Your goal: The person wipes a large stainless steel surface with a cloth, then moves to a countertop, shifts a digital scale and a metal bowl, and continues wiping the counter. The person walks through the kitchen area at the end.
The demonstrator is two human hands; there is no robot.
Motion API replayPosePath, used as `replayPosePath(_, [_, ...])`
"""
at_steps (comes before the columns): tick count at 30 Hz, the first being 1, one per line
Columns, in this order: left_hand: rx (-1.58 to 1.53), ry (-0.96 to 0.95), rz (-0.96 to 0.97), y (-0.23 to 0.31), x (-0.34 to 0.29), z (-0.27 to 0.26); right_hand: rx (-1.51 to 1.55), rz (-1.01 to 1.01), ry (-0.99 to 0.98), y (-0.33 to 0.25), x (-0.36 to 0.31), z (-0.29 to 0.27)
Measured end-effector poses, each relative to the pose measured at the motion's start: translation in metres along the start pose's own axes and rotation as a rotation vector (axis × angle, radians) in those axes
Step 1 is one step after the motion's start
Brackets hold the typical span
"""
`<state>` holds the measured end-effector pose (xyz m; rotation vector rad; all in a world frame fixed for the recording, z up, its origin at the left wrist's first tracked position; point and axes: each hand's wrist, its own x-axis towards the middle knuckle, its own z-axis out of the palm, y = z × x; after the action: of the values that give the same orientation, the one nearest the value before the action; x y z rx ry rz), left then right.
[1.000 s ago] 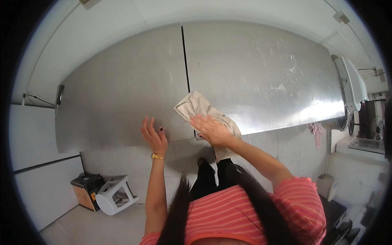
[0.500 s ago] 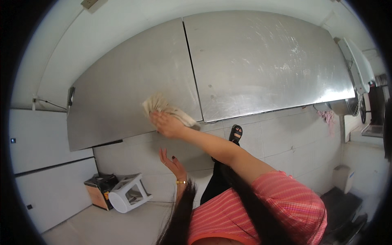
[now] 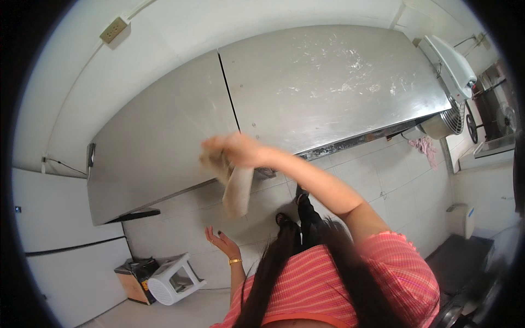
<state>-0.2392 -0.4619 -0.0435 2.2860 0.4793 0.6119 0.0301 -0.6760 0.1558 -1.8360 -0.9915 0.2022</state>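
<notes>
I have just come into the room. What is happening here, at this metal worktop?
A person at the metal worktop grips a beige cloth in the right hand, near the front edge. Part of the cloth hangs past that edge; blur hides whether the rest touches the metal. The left hand is empty and open, away from the worktop, with a gold-coloured band at the wrist. White streaks mark the right-hand section.
</notes>
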Motion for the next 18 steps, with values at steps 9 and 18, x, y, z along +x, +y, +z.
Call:
replayPosePath(9, [-0.087,-0.101,0.027,0.012,0.000,0.026,-0.447,0.221,0.232,0.081,-0.033,-0.014])
replayPosePath(18, [0.003,-0.201,-0.068,-0.012,-0.018,-0.009,-0.708,0.289,-0.278,0.137,-0.154,-0.042])
